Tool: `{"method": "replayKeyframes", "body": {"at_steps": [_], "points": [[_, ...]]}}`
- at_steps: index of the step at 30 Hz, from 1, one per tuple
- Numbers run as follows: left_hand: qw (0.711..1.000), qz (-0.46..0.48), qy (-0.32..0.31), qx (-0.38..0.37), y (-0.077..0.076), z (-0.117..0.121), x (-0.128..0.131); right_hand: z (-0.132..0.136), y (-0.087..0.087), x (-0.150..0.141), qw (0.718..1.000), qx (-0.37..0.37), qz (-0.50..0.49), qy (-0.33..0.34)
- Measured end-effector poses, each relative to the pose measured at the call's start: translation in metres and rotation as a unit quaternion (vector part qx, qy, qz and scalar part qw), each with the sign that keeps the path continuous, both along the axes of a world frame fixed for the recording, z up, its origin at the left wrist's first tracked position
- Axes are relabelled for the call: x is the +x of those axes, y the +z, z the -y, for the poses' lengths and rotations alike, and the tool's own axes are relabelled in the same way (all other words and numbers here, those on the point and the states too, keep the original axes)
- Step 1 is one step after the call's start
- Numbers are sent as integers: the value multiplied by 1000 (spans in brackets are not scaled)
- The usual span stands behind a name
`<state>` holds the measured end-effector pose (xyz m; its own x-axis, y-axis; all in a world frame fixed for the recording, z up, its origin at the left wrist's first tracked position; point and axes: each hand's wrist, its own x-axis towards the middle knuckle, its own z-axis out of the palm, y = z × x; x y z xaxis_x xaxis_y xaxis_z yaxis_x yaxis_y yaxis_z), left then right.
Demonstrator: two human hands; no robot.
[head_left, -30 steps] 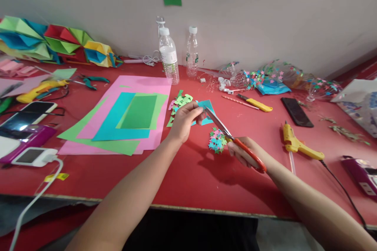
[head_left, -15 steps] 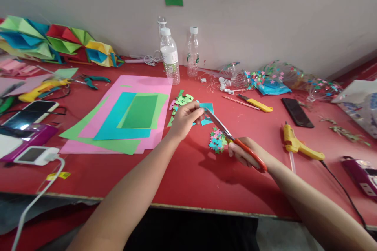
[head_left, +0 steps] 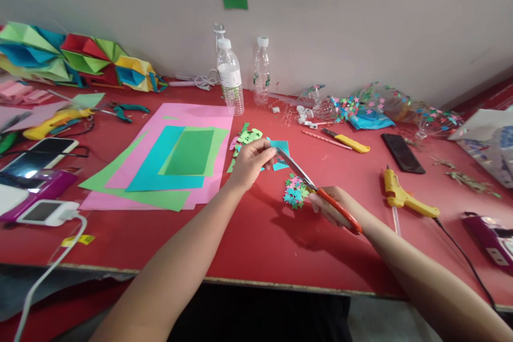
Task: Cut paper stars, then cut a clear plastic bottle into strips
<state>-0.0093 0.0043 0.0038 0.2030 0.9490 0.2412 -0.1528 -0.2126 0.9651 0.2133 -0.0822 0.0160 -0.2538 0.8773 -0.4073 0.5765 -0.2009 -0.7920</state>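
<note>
My right hand (head_left: 332, 206) grips the orange handles of a pair of scissors (head_left: 295, 166), its blades pointing up and left. At the blade tips, my left hand (head_left: 253, 160) is closed in a pinch; what sits between its fingertips is too small or hidden to name. Just beyond the fingers lies a blue sheet of paper (head_left: 282, 145) with cut edges. A pile of small paper stars (head_left: 295, 192) in pink, blue and green rests below the blades. Behind my left hand are green and pink paper scraps (head_left: 248, 136).
Stacked coloured sheets (head_left: 120, 176) lie to the left. Plastic bottles (head_left: 232, 83) stand near the wall. Rightward are a yellow box cutter (head_left: 352, 142), a black phone (head_left: 403, 154), a yellow glue gun (head_left: 404, 197) with a trailing cord, and a purple power strip (head_left: 491, 240).
Hardly anything differs. Both hands and the scissors hold nearly the same pose, and the whole view has shifted very slightly.
</note>
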Motion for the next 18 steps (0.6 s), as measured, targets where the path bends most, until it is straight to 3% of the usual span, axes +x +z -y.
{"method": "replayKeyframes", "body": {"at_steps": [18], "points": [[1000,19,5,-18,-3,-3,-1,-3,-1,1,1000,3,-28,1]]}}
